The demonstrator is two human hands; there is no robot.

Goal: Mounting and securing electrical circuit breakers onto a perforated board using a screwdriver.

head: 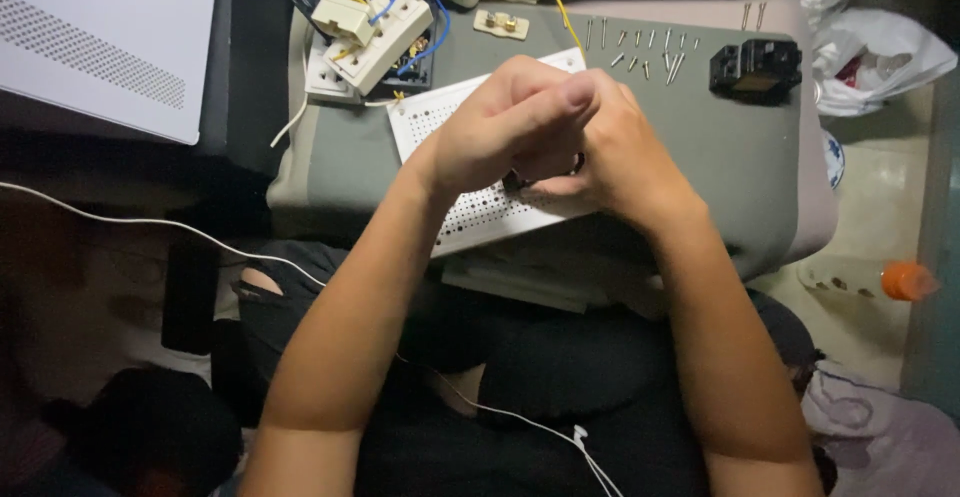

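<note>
My left hand (500,122) and my right hand (625,152) are pressed together over a white perforated board (470,212) that lies on a grey padded surface (720,157). Both hands curl around a small dark part (520,179), of which only a sliver shows under the fingers. What the part is cannot be made out. My forearms reach up from the bottom of the view.
Several small metal screws (645,52) lie in a row at the back, next to a black plastic block (757,69). White socket parts with blue and yellow wires (370,32) sit at the back left. A white perforated panel (100,37) is at far left, a bottle with an orange cap (905,280) at right.
</note>
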